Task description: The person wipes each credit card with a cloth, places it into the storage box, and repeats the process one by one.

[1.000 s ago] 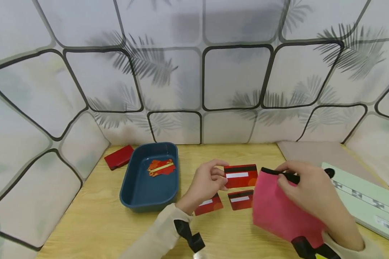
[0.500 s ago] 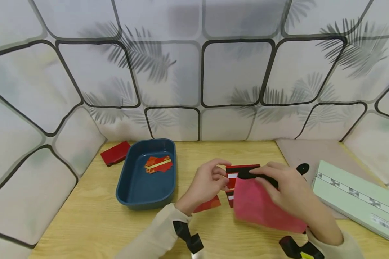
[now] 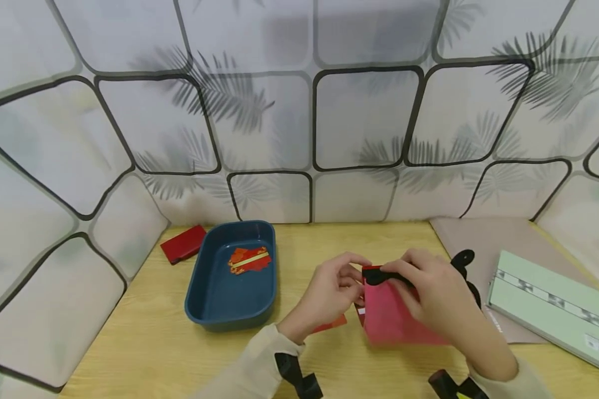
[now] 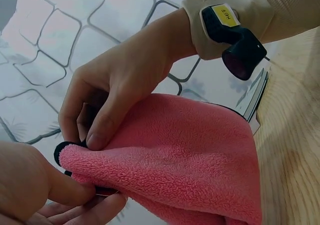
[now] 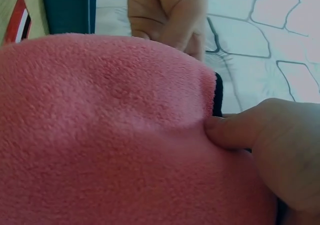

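My left hand [image 3: 329, 293] pinches the left edge of a red bank-style card [image 3: 371, 267]; most of that card is hidden behind a fluffy pink cloth [image 3: 404, 321]. The cloth has black edging [image 3: 378, 275], and my right hand [image 3: 436, 305] grips it there between thumb and fingers. In the left wrist view the cloth's folded top lies between both hands. The right wrist view has the right thumb [image 5: 235, 131] pressing the cloth near its edging. Below the left hand a second red card [image 3: 331, 323] lies on the table, and a sliver of another [image 3: 361, 313] shows beside the cloth.
A blue basin [image 3: 192, 310] with red and gold cut-out pieces [image 3: 249, 260] inside stands on the left. Behind it lies a dark red flat case [image 3: 183, 244]. A pale green box [image 3: 554, 310] rests partly on a grey-brown mat [image 3: 489, 235] at the right.
My right hand has brought the pink cloth leftward until it covers most of the held card and the card below. My left hand keeps its pinch and has shifted slightly right.
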Demonstrator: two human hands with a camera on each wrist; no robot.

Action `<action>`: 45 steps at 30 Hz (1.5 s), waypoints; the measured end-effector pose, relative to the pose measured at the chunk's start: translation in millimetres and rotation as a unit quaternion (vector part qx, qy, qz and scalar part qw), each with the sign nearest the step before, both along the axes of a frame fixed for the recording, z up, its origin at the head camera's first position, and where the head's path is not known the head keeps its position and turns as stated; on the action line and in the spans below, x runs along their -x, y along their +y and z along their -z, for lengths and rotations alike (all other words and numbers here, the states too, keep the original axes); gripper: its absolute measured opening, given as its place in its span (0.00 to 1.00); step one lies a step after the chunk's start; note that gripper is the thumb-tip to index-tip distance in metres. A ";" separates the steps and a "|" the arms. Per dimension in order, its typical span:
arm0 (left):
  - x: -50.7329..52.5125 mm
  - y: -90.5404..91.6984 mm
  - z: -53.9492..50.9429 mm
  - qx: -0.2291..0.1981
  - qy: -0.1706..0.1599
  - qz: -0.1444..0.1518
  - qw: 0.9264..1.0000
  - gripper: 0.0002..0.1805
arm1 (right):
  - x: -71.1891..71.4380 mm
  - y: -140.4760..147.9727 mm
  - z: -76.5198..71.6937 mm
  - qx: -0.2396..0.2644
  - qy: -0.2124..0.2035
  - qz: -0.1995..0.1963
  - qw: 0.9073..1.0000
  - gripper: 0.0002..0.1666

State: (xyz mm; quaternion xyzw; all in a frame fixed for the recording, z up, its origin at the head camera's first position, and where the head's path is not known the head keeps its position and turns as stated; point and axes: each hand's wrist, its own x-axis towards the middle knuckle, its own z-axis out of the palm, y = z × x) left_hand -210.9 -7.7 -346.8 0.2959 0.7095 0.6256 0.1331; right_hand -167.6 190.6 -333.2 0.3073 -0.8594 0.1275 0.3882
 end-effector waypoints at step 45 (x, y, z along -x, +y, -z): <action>0.1 -1.7 -1.8 -0.060 -0.029 0.003 0.998 0.20 | 0.0 22.8 -7.5 0.052 -0.087 0.131 0.986 0.16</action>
